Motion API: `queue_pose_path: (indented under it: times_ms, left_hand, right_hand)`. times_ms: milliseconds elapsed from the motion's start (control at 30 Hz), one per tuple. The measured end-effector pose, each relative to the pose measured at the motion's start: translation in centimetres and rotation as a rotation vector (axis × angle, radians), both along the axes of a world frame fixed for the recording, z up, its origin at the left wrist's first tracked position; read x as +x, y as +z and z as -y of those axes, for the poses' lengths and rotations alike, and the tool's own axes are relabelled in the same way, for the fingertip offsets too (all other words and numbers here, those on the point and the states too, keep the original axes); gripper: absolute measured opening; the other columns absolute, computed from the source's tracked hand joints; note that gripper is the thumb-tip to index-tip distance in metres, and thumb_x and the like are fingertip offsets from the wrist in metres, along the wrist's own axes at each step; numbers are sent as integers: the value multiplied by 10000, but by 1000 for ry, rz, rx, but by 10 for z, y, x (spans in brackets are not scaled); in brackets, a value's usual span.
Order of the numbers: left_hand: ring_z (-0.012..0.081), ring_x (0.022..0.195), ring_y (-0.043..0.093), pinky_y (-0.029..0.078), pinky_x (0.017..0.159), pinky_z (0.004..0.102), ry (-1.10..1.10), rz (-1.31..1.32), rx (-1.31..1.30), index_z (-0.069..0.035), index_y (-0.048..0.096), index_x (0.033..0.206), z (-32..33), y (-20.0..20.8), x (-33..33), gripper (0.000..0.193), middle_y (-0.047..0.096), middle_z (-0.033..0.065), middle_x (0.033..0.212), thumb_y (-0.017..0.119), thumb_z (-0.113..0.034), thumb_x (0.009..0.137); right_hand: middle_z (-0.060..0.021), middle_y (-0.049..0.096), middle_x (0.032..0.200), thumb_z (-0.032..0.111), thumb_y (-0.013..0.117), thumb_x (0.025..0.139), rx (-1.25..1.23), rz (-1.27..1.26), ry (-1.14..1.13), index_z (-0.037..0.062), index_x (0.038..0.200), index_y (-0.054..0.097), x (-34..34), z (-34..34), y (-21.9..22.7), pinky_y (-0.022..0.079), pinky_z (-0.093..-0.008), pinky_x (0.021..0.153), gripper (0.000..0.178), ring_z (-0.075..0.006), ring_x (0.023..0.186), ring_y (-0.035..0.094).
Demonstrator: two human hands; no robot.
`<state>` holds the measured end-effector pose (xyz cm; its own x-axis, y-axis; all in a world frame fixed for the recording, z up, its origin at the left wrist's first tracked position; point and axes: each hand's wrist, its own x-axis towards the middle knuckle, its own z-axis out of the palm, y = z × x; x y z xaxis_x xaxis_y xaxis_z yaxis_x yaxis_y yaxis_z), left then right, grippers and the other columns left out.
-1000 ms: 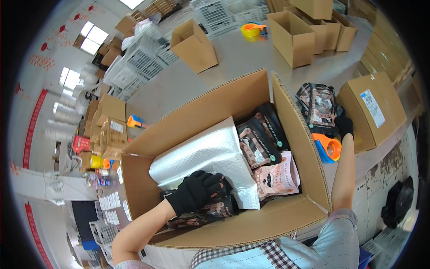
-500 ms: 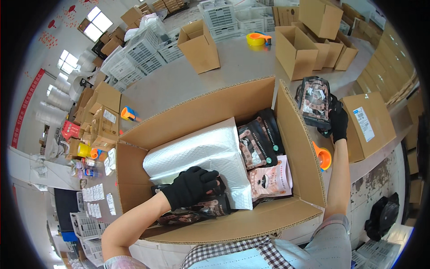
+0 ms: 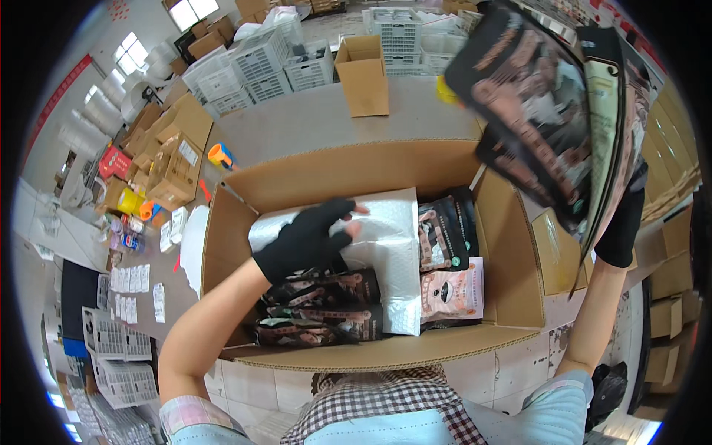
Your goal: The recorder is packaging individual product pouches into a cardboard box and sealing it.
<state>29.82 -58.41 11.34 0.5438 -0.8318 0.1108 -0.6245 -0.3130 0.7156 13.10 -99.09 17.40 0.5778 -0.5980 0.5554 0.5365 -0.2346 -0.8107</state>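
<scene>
I log the right hand point(image 3: 621, 236), closed on dark pouches point(image 3: 526, 111), lifted higher by the carton's point(image 3: 512, 256) right end, pouches apart from its load; left hand point(image 3: 308, 241) half-open, apparently empty, over silver padded sheet point(image 3: 400, 263).

Pinkish lettering marks the raised black bags point(image 3: 530, 104); small print stands on 1 pink bag point(image 3: 460, 298). Paper slips point(image 3: 159, 302) and 1 carton's white label point(image 3: 188, 153) bear marks too blurred to read.
</scene>
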Motion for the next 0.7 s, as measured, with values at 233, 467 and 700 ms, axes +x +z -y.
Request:
queue_pose_path:
  times_ms: [233, 467, 700]
  left_hand:
    - [135, 979, 565, 453, 845, 288, 306, -866, -443, -43, 499, 1233, -9, 32, 17, 532, 568, 64, 1128, 369, -484, 965]
    - [239, 1184, 451, 356, 995, 339, -82, -387, 61, -120, 345, 1399, 3, 14, -27, 607, 486, 135, 1258, 521, -430, 908]
    - [329, 1095, 520, 433, 891, 389, -159, -56, 326, -50, 351, 1340, 33, 1, -60, 772, 494, 223, 1193, 627, -524, 796]
  right_hand:
    - [-61, 655, 744, 49, 608, 796, -425, -1039, 776, 35, 943, 634, 24, -86, 6, 489, -290, 624, 150, -175, 663, 629]
    - [-152, 649, 904, 125, 624, 770, -1380, -1068, 653, 113, 1169, 565, 31, -119, -5, 487, -401, 718, 404, -341, 837, 613]
    - [-154, 615, 829, 137, 629, 780, -1235, -768, 591, 143, 1256, 480, 41, -120, -24, 481, -406, 696, 498, -335, 831, 613]
